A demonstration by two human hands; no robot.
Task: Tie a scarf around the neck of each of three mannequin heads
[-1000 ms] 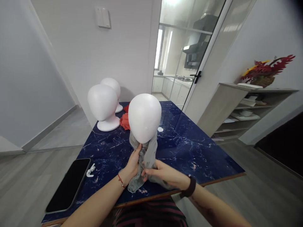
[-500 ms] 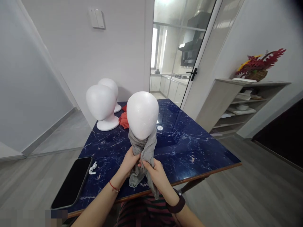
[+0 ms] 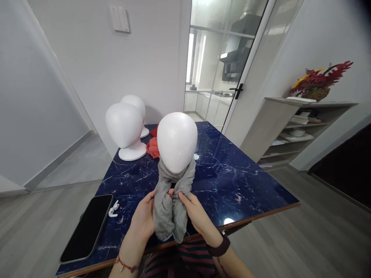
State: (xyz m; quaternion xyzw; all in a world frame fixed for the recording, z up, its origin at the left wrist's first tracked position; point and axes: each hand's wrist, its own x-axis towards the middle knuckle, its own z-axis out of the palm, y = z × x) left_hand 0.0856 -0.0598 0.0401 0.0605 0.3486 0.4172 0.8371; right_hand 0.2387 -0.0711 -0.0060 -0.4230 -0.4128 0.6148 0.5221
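A grey scarf (image 3: pixel 165 214) is wrapped around the neck of a white foam mannequin head (image 3: pixel 177 141) near the table's front edge. Its two ends hang forward side by side. My left hand (image 3: pixel 144 216) holds the left end, thumb in front and the other fingers hidden behind the cloth. On the other end, my right hand (image 3: pixel 194 208) pinches the fabric between thumb and fingers. The head stands upright, its base hidden by the scarf.
Two more foam heads, a nearer one (image 3: pixel 124 125) and a farther one (image 3: pixel 135 105), stand at the back left. Orange-red cloth (image 3: pixel 153 147) lies beside them. A phone (image 3: pixel 88 227) and white earbuds (image 3: pixel 113 209) rest on the blue marbled table (image 3: pixel 232 170) at left.
My left hand has moved left and down, from near the knot area to the outer side of the left end. The scarf's ends now hang side by side, more spread out.
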